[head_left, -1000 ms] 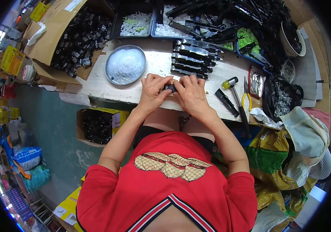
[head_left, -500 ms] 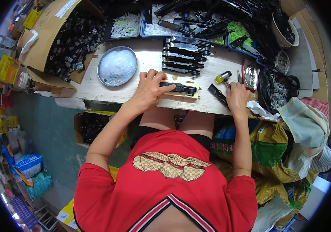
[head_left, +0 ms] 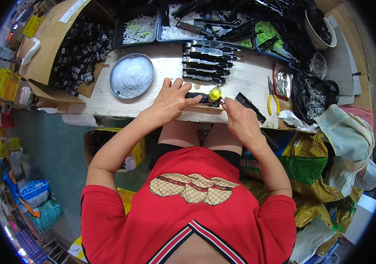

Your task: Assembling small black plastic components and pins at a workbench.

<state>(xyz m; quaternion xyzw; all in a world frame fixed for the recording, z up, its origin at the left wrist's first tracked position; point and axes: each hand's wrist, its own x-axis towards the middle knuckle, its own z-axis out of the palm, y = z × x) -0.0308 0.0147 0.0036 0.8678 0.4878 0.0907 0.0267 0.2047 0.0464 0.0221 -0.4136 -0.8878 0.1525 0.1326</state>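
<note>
On the near edge of the bench my left hand (head_left: pixel 169 100) holds down a black plastic part (head_left: pixel 197 96), its thumb along the part and its other fingers bent around the far side. The part lies on a pale block, now mostly hidden. My right hand (head_left: pixel 242 118) is closed on the handle of a small hammer (head_left: pixel 215 93), whose round yellow head is over the part's right end. Whether the head touches the part I cannot tell. Just right of the hammer lies another black plastic part (head_left: pixel 250 107), slanted beside my right hand.
Several similar black parts (head_left: pixel 208 61) lie stacked beyond my hands. A round metal dish (head_left: pixel 150 87) stands left, near a carton (head_left: pixel 34 66) of small black pieces. Yellow-handled pliers (head_left: pixel 273 104) and a black bag (head_left: pixel 301 94) are at right. Trays (head_left: pixel 158 27) line the back.
My right hand has moved left, bringing the hammer from the bench's right side to above the part. The pliers now show fully. My left hand stays on the part.
</note>
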